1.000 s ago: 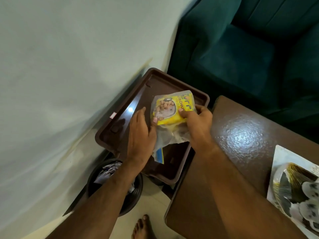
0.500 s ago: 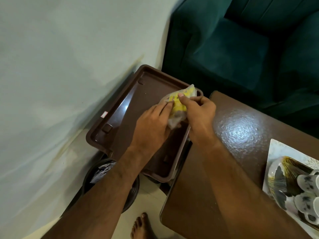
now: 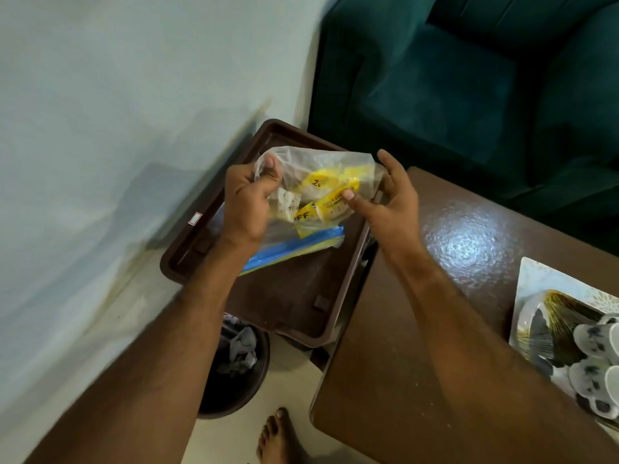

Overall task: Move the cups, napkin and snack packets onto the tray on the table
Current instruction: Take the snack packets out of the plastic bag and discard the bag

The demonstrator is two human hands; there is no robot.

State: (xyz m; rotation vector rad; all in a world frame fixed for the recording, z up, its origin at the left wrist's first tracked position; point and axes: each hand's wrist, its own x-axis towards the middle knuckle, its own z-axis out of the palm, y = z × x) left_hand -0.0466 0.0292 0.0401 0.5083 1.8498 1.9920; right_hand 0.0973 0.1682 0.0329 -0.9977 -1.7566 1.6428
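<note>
A clear zip bag (image 3: 315, 195) with a blue and yellow seal strip holds yellow snack packets (image 3: 330, 195). Both hands hold it up over a brown plastic tray-like surface (image 3: 294, 296). My left hand (image 3: 249, 199) pinches the bag's upper left corner with closed fingers. My right hand (image 3: 385, 199) presses its thumb on the yellow packet through the plastic, the fingers spread behind the bag. At the right edge, a patterned white tray (image 3: 536, 286) on the brown table (image 3: 435, 262) carries speckled cups (image 3: 593, 339).
A green sofa (image 3: 469, 78) fills the top right. A white wall (image 3: 117, 128) is on the left. A dark bin (image 3: 237, 366) with crumpled paper stands on the floor below the brown tray. A bare foot (image 3: 278, 437) shows at the bottom.
The hands have pulled apart and lifted, and the bag is now spread open between them, with the seal strip hanging down. The camera has moved closer.
</note>
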